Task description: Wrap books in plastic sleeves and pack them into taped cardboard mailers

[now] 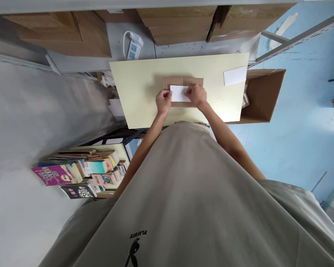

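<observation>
A small white rectangular sheet (179,94), paper or card, lies over a flat piece of brown cardboard (173,82) on the pale yellow tabletop (140,92). At the sheet's left edge, my left hand (164,101) is closed, thumb and fingertips pinching the corner area. My right hand (197,95) has its fingers bent together on the sheet's right end, covering part of it. A speck of yellow shows by my left fingertips, too small to name. Another white sheet (235,76) rests toward the tabletop's right end.
An open cardboard box (267,96) stands against the table's right end. Behind, a grey shelf holds several cartons (183,26) and a white power strip (134,47). Stacked books (58,174) sit low at the left. Loose white papers (117,109) are beside the table's left edge.
</observation>
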Demonstrator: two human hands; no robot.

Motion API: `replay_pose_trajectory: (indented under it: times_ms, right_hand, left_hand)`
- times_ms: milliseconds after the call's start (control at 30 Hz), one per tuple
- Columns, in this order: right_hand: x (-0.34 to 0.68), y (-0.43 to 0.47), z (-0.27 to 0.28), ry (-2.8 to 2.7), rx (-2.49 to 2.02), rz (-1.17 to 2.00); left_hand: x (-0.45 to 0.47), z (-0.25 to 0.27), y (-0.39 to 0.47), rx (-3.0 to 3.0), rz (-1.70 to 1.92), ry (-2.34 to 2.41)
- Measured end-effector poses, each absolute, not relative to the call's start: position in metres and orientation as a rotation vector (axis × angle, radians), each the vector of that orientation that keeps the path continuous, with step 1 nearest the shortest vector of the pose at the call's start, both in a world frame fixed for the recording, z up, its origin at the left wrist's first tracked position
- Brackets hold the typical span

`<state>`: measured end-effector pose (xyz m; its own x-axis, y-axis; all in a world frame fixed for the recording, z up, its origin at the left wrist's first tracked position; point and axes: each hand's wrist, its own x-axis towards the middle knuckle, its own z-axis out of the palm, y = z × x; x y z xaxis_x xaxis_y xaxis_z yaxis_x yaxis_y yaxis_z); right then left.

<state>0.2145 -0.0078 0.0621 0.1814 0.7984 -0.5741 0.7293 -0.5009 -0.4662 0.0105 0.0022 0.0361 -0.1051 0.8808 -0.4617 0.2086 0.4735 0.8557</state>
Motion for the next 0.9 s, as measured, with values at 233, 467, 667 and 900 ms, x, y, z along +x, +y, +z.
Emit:
replay_pose_trajectory:
  times_ms: [233, 467, 667, 900]
  right_hand:
    - [0.201, 0.014, 0.062, -1.564, -2.295, 1.275]
    - [0.187, 0.018, 0.085, -1.712, -2.351, 1.345]
    - [0.171, 0.019, 0.101, -1.71, -2.369, 1.296]
    - [0.167, 0.022, 0.098, -1.716, -2.384, 1.295]
  left_hand:
    - [0.011, 0.028, 0.002, 1.044, 0.729, 1.625]
    - [0.011, 0.018, 0.001, 1.185, 0.643, 1.676]
    - [0.013, 0.012, 0.0, 1.233, 0.643, 1.729]
    - [0.011, 0.018, 0.001, 1.269, 0.611, 1.751]
